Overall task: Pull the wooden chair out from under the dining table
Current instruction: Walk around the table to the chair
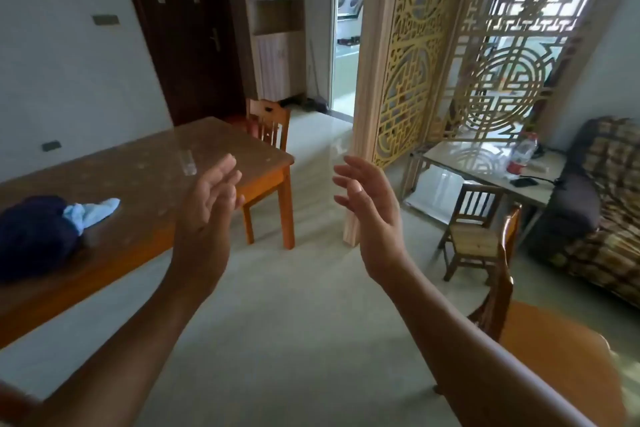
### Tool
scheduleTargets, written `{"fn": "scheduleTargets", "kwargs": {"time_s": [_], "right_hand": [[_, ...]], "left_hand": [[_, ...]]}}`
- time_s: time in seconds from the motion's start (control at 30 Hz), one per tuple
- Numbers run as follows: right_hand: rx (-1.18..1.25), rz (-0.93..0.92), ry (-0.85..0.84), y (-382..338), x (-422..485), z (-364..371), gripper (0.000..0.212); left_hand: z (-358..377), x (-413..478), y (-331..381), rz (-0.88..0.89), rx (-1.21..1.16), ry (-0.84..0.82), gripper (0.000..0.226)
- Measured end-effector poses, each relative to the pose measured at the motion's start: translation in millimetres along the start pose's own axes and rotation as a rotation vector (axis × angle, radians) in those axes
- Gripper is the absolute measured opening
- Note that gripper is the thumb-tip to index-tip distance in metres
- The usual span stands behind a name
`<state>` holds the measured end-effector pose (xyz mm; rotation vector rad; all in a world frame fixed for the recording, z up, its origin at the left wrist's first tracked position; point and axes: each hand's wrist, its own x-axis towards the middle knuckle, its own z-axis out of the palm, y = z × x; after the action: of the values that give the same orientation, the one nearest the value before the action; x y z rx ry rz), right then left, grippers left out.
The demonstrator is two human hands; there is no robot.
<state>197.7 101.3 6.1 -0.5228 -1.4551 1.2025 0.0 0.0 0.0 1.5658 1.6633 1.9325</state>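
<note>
The wooden dining table [145,163] fills the left side, its glossy top running away from me. A wooden chair [268,121] stands at the table's far end, its slatted back showing above the tabletop and its seat tucked under. Another wooden chair [554,340] stands free on the floor at the lower right, close to my right forearm. My left hand [207,211] and my right hand [370,215] are both raised in the air over the floor, palms facing each other, fingers apart and holding nothing. Neither hand touches a chair.
A dark blue cloth [34,236] with a pale blue one lies on the table, and a clear glass [188,161] stands farther along. A small dark chair [474,236], a low table [485,163] with a bottle, a sofa [599,218] and a carved screen [450,62] stand at the right.
</note>
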Motion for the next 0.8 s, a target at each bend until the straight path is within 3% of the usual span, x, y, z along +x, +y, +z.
{"fn": "scheduleTargets", "kwargs": {"time_s": [0.47,0.6,0.8], "right_hand": [[-0.057,-0.008,0.063,148,252,29,0.044],[-0.085,-0.008,0.031,204,353,25,0.051],[-0.101,0.032,-0.034,270,488,29,0.044]], "left_hand": [[50,238,-178,-0.084,-0.073,-0.024,0.031],[85,315,-235,-0.063,-0.024,0.012,0.038],[132,419,-308,-0.085,0.016,0.031,0.034]]}}
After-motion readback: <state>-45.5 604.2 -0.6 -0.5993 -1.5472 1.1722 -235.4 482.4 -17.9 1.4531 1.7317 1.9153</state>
